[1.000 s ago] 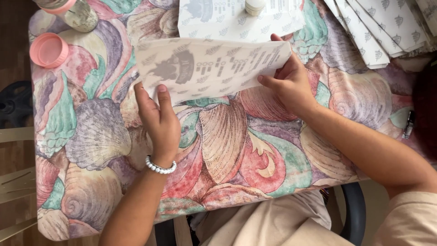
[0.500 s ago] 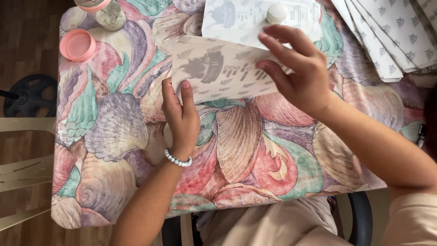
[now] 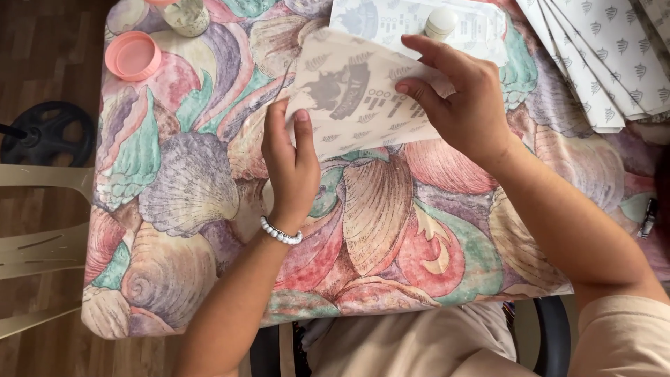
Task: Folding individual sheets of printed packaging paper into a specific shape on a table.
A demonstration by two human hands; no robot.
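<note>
A folded sheet of thin printed paper [image 3: 352, 98] lies on the table with the shell-patterned cloth [image 3: 188, 195]. My left hand [image 3: 292, 164], with a white bead bracelet on the wrist, presses flat on the sheet's lower left edge. My right hand [image 3: 460, 105] rests on the sheet's right part, thumb and fingers pinching its folded edge. Beyond the sheet lies another printed sheet [image 3: 391, 17] with a small white bottle [image 3: 440, 22] standing on it.
A pink lid [image 3: 132, 56] and a patterned jar [image 3: 185, 15] sit at the far left of the table. A fan of printed paper sheets [image 3: 607, 56] lies at the far right. A black pen-like object [image 3: 648, 218] lies at the right edge. A beige plastic chair [image 3: 38, 230] stands left.
My right hand lifted off the sheet's right end and came back down on its folded edge. My left hand slid slightly toward the sheet. The camera view shifted left.
</note>
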